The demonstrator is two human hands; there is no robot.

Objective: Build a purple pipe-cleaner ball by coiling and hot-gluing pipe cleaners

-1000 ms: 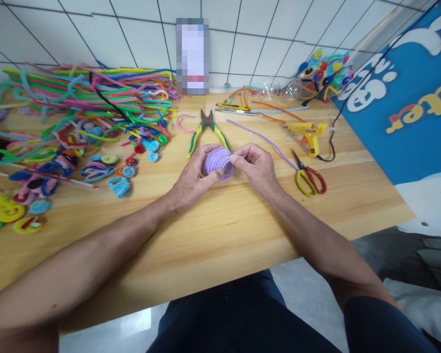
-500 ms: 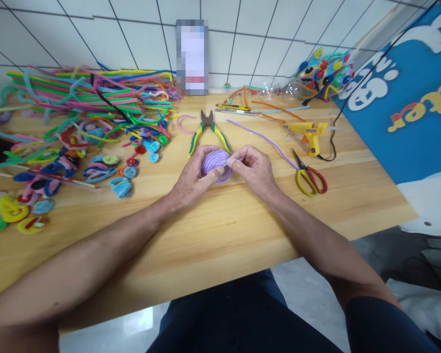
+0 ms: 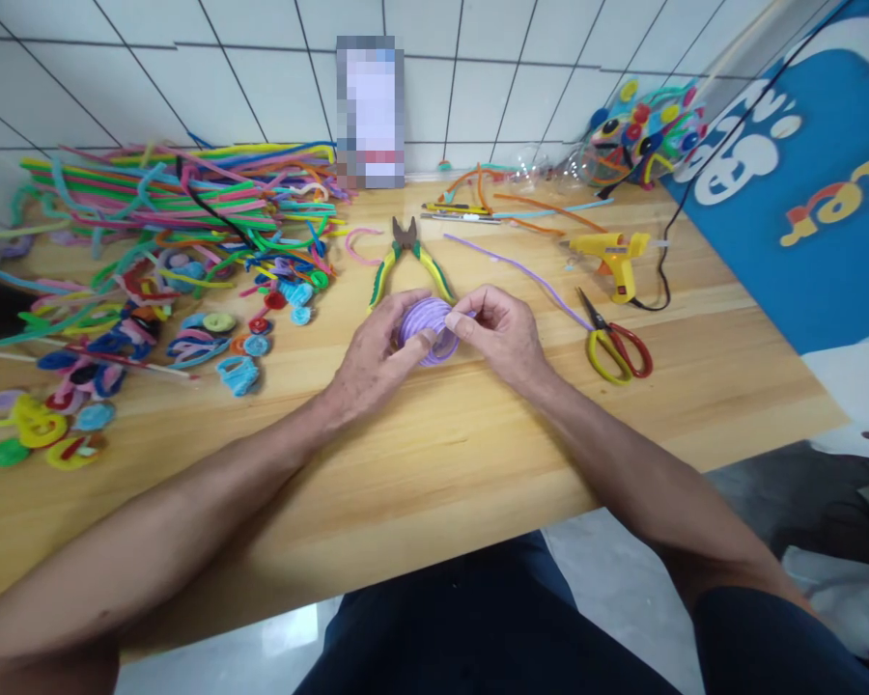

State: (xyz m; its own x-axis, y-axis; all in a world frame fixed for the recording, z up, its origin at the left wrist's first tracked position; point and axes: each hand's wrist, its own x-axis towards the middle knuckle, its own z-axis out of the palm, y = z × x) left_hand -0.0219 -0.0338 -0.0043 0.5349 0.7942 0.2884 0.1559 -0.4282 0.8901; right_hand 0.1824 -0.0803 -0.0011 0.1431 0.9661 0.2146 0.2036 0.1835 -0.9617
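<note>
A purple pipe-cleaner coil [image 3: 426, 326], wound into a small dome, is held just above the wooden table [image 3: 478, 454] at its middle. My left hand [image 3: 373, 359] grips the coil from the left, thumb on its front. Fingers of my right hand [image 3: 501, 333] pinch its right edge. A loose purple pipe cleaner [image 3: 521, 270] trails from the coil toward the back right.
Green-handled pliers [image 3: 407, 253] lie just behind the coil. Red-and-yellow scissors [image 3: 614, 343] and a yellow glue gun [image 3: 614, 257] with its black cord are at the right. A pile of coloured pipe cleaners [image 3: 174, 208] and small coils [image 3: 236, 372] covers the left. A colourful craft figure [image 3: 641, 125] stands back right.
Both hands stay on the purple coil, with the fingers shifting slightly around it. The view has tilted a little to the right.
</note>
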